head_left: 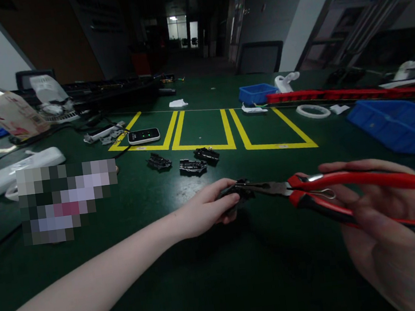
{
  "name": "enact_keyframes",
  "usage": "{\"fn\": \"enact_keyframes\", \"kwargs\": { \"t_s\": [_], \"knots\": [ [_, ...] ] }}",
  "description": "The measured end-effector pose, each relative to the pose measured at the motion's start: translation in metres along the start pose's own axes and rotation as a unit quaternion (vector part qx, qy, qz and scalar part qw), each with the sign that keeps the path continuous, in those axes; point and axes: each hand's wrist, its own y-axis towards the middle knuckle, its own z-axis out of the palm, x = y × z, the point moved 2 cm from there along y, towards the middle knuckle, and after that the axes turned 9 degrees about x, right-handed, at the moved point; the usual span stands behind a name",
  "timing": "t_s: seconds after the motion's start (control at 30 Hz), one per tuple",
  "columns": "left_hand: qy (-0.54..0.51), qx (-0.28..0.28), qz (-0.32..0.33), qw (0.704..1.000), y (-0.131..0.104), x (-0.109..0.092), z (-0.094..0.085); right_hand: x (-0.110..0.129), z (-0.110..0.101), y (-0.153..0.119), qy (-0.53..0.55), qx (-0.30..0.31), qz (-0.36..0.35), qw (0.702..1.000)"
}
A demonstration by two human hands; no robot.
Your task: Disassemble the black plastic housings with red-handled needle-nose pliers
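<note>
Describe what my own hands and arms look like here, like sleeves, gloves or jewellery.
Your left hand has no glove, and no ring or bracelet shows. The left forearm is bare, with no sleeve or watch along the part in view. Your right hand is also gloveless; the picture cuts off its arm, so I can't describe a sleeve there.

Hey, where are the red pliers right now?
In the head view, the red-handled pliers are right of centre, in the right hand, their tips at the black part the left hand holds.
</note>
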Motion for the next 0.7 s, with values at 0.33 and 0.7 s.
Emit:
{"fn": "enact_keyframes", "kwargs": {
  "t_s": [0.33, 0.7],
  "knots": [
    [-0.108, 0.008, -0.007, 0.994, 0.0018, 0.0004, 0.0062, 0.0017, 0.0049, 0.0028, 0.024, -0.035, 0.019, 0.999],
    [-0.112, 0.008, -0.007, 0.994, 0.0013, -0.0040, 0.0069, -0.0023, 0.0009, 0.0055, 0.029, -0.087, 0.055, 0.994]
  ]
}}
